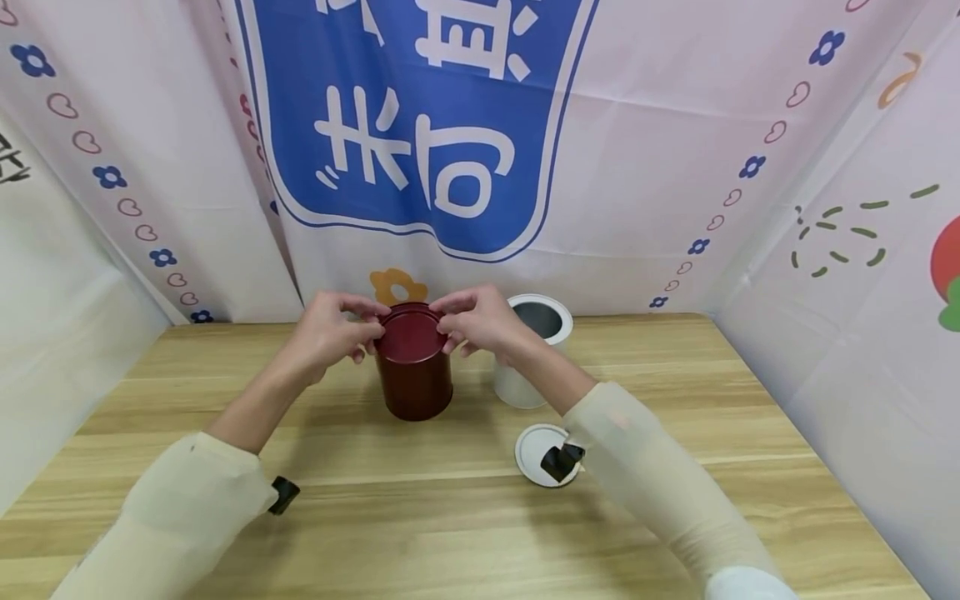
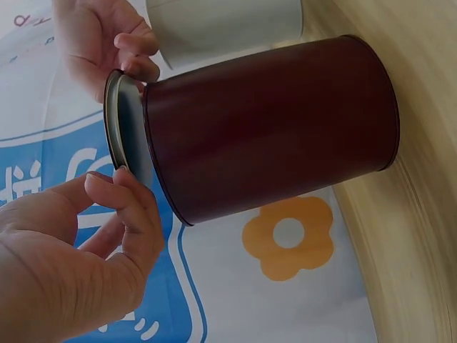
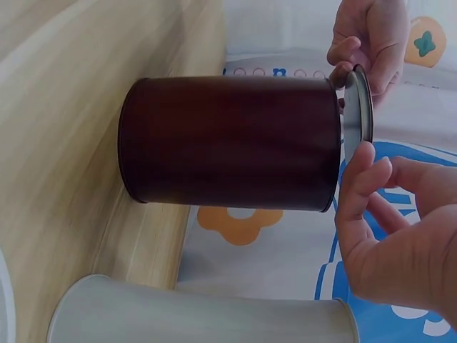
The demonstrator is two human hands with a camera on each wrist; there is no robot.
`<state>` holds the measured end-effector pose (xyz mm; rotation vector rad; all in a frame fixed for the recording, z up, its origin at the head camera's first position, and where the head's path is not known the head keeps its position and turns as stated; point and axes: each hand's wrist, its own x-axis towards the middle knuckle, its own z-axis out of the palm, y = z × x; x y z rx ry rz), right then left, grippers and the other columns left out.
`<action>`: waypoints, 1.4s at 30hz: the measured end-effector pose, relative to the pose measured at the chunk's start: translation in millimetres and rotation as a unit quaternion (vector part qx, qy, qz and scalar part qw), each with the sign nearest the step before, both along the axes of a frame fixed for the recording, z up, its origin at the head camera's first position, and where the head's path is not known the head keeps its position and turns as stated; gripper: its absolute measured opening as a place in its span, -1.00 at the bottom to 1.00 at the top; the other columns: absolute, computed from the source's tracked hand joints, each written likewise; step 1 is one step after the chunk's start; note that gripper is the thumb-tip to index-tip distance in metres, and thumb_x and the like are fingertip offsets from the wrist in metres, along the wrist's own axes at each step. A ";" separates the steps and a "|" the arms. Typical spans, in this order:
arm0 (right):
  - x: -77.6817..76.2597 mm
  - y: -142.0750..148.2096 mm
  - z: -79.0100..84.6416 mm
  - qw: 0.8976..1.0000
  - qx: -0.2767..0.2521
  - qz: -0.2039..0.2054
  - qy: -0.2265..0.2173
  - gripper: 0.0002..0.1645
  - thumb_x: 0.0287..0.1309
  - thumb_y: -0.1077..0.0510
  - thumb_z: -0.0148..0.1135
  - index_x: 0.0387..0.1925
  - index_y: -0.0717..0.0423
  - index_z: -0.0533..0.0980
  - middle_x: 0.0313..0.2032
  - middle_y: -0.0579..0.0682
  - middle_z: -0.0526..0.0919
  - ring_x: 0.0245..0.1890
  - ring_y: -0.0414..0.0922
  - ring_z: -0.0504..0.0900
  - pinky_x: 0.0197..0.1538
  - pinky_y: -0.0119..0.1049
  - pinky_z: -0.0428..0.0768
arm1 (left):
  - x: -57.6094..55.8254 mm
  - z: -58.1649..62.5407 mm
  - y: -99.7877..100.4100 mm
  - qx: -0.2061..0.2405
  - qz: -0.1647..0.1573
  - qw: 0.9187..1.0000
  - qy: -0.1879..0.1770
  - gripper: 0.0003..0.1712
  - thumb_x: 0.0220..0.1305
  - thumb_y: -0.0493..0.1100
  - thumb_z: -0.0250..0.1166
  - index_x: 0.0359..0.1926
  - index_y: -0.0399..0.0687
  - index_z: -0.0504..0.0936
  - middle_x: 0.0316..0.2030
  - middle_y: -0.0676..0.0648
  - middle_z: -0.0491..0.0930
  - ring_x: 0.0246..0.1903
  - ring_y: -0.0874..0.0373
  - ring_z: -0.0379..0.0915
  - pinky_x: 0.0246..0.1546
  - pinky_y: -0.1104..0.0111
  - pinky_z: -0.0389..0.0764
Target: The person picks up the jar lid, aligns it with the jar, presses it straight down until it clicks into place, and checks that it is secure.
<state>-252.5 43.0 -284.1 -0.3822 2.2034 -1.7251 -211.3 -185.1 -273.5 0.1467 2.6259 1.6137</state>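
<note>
Red lid (gap beneath), hands at edge

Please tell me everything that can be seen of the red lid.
The lid is round, dark red on top, with a rim and a silvery underside; it looks like metal. It is held roughly level, red side up, just over the upright can, with a gap between them visible in both wrist views; whether any edge touches is unclear. The left hand and right hand pinch its rim from opposite sides.
</note>
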 end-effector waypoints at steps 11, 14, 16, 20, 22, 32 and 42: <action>-15.9 -6.4 1.3 0.999 0.040 0.013 0.023 -0.68 0.32 0.35 0.24 0.06 0.22 0.69 -0.30 0.13 0.75 -0.58 -0.14 0.66 -0.54 -0.42 0.60 | -11.1 -1.7 -4.2 0.005 0.002 1.000 -0.011 -0.60 0.38 -0.41 0.24 0.20 -0.50 0.58 -0.03 -0.41 0.62 -0.55 0.23 0.58 -0.54 0.45 0.65; -20.0 -8.1 4.1 0.998 0.051 0.015 0.030 -0.70 0.34 0.34 0.23 0.05 0.22 0.69 -0.32 0.12 0.75 -0.57 -0.13 0.65 -0.54 -0.41 0.59 | -14.6 -1.6 -4.6 0.005 0.004 1.000 -0.010 -0.61 0.37 -0.42 0.23 0.19 -0.51 0.58 -0.06 -0.41 0.61 -0.56 0.24 0.58 -0.54 0.45 0.66; -22.0 -8.9 5.6 0.997 0.059 0.017 0.038 -0.70 0.34 0.35 0.22 0.04 0.22 0.70 -0.34 0.10 0.75 -0.58 -0.13 0.64 -0.55 -0.41 0.56 | -16.9 -1.4 -4.8 0.002 0.005 1.000 -0.010 -0.61 0.37 -0.42 0.23 0.18 -0.51 0.59 -0.10 -0.37 0.60 -0.56 0.23 0.59 -0.53 0.45 0.66; -24.9 -10.2 6.3 0.995 0.081 0.014 0.061 -0.72 0.31 0.35 0.23 -0.01 0.21 0.72 -0.40 0.05 0.73 -0.62 -0.18 0.54 -0.59 -0.40 0.42 | -20.8 -1.2 -4.6 -0.013 0.007 1.000 -0.008 -0.63 0.36 -0.42 0.24 0.15 -0.50 0.61 -0.18 -0.29 0.59 -0.56 0.23 0.59 -0.53 0.45 0.66; -25.7 -11.0 5.6 0.994 0.089 0.011 0.069 -0.73 0.28 0.35 0.24 -0.04 0.21 0.73 -0.43 0.03 0.71 -0.63 -0.19 0.47 -0.61 -0.39 0.34 | -22.2 -1.5 -4.6 -0.021 0.008 1.000 -0.007 -0.64 0.36 -0.41 0.24 0.13 -0.48 0.63 -0.24 -0.25 0.60 -0.58 0.22 0.56 -0.56 0.46 0.62; -28.3 -14.7 -0.5 0.988 0.109 0.012 0.107 -0.75 0.28 0.34 0.30 -0.05 0.28 0.73 -0.13 0.15 0.78 -0.21 -0.09 0.69 -0.15 -0.27 0.69 | -26.0 -7.0 -5.9 -0.026 0.007 1.000 -0.005 -0.65 0.32 -0.42 0.23 0.10 -0.47 0.65 -0.43 -0.09 0.54 -0.62 0.25 0.41 -0.60 0.49 0.45; -30.1 -16.7 -3.6 0.985 0.127 0.009 0.115 -0.74 0.27 0.33 0.31 -0.03 0.27 0.73 -0.01 0.16 0.75 -0.05 -0.03 0.71 -0.08 -0.27 0.68 | -28.1 -11.2 -7.3 -0.050 0.009 0.999 0.007 -0.65 0.30 -0.38 0.27 0.08 -0.44 0.68 -0.47 -0.04 0.47 -0.63 0.25 0.37 -0.61 0.46 0.46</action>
